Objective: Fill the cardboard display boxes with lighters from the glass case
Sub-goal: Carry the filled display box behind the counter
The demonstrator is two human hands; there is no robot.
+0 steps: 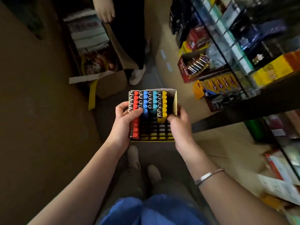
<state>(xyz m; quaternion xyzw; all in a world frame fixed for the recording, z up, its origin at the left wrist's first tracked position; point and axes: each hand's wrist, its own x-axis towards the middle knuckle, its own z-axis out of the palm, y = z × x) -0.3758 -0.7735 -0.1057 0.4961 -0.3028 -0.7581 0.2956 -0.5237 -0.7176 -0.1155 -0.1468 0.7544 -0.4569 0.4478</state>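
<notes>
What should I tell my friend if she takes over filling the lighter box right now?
Left hand: grips the box's left side, thumb over the red lighters.
Right hand: holds the right wall, fingers by the yellow lighters.
Display box: held above the floor, in front of the glass case.
Done: red, blue, teal and yellow columns stand in the far part.
Left: the slot along the right wall and several near slots look empty.
</notes>
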